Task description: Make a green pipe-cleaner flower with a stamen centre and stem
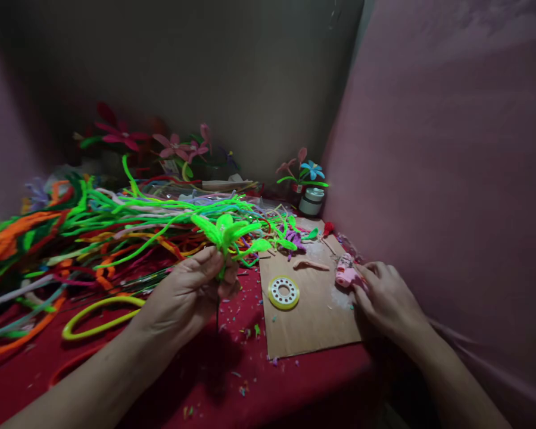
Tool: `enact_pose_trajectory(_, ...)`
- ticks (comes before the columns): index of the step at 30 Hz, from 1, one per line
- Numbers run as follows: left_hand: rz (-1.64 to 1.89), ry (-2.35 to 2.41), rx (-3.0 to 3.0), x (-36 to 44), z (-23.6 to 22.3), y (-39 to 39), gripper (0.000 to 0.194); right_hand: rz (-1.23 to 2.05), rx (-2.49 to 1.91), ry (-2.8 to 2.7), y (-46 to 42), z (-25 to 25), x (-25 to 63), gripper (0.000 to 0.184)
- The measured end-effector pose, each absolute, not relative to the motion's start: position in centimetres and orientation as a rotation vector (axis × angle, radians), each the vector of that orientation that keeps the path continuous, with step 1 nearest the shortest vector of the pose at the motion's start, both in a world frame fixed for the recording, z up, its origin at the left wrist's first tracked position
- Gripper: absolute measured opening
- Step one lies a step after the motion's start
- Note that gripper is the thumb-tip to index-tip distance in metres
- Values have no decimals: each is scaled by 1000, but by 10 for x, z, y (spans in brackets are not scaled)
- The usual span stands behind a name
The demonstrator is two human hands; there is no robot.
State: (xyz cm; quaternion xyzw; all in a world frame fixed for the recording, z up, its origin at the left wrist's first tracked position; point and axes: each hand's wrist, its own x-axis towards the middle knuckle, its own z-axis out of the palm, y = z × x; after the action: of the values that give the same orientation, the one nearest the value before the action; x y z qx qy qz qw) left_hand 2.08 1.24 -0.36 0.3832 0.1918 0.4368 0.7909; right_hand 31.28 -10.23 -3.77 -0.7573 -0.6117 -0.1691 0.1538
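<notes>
My left hand (196, 292) is closed around the stem of a bright green pipe-cleaner flower (227, 233), held upright above the red cloth (250, 381). Its petals spread above my fingers. My right hand (386, 298) rests at the right edge of a brown board (312, 322), fingers curled onto a small pink tool (345, 271) that lies on the board. A yellow-and-white tape roll (283, 292) lies flat on the board between my hands.
A big heap of coloured pipe cleaners (71, 238) covers the left of the table. A yellow-green loop (100, 313) lies near my left wrist. Finished flowers (174, 146) and a small pot (311, 201) stand at the back. A pink wall (451, 179) closes the right.
</notes>
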Motion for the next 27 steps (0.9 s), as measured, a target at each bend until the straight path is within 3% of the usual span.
enact_pose_trajectory(2,935,394,803,22,-5,11,16,-265,-1866,-1657,-100,-29,281,23)
enact_pose_trajectory(7,934,375,802,21,-4,5,19,847,-1304,-1180,-71,-22,184,18)
enact_pose_trajectory(10,916,346,797,21,-4,3,18,1094,-936,-830,-51,-20,151,16)
enact_pose_trajectory(18,881,268,784,26,-8,2,18,1248,-679,-655,-34,-15,136,7)
enact_pose_trajectory(27,805,281,947,23,-10,1,18,917,-713,-714,-43,-3,141,9)
